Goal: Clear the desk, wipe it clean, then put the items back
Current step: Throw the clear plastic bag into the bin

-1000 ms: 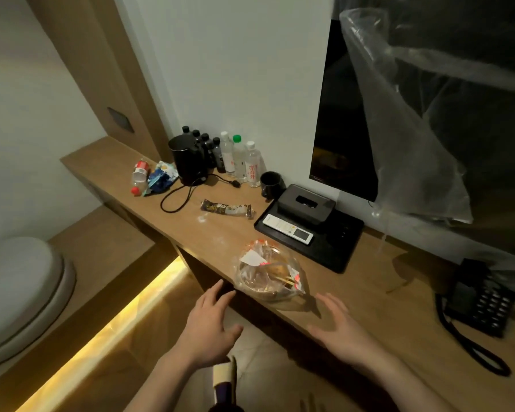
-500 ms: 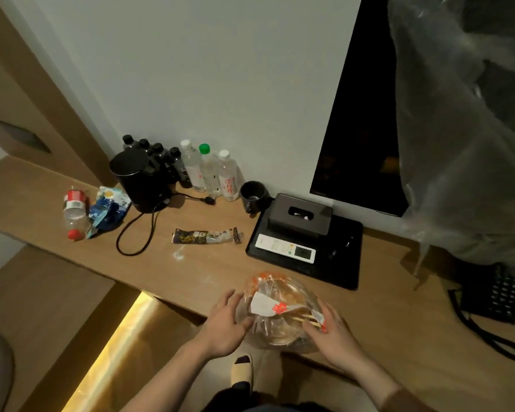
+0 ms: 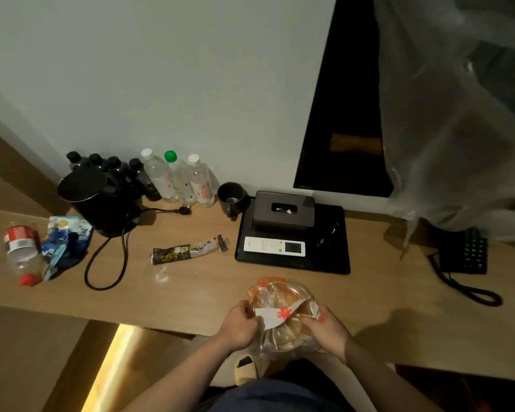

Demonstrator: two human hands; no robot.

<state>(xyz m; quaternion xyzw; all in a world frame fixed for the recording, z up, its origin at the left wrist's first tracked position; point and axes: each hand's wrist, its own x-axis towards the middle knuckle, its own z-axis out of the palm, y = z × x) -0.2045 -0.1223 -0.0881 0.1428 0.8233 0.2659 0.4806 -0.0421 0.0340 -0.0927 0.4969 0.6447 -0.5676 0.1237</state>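
A clear plastic bag holding a takeaway bowl [image 3: 280,295] with a white and red slip sits at the front edge of the wooden desk [image 3: 208,292]. My left hand [image 3: 241,325] grips the bag's left side and my right hand [image 3: 324,328] grips its right side, fingers curled into the plastic. Further back lie a dark snack wrapper [image 3: 188,251], a tipped red-labelled bottle [image 3: 21,251] and a blue crumpled packet [image 3: 64,245].
A black kettle [image 3: 92,197] with its cord, several bottles [image 3: 173,176], a dark mug [image 3: 231,197], and a black tray [image 3: 333,248] with tissue box [image 3: 283,209] and remote [image 3: 274,246] line the wall. A telephone [image 3: 463,251] sits right; plastic sheeting [image 3: 452,129] hangs over the screen.
Both hands went from hovering open in front of the desk to closing on the bagged bowl, which has been pulled towards the desk's front edge. The camera tilted down and closer.
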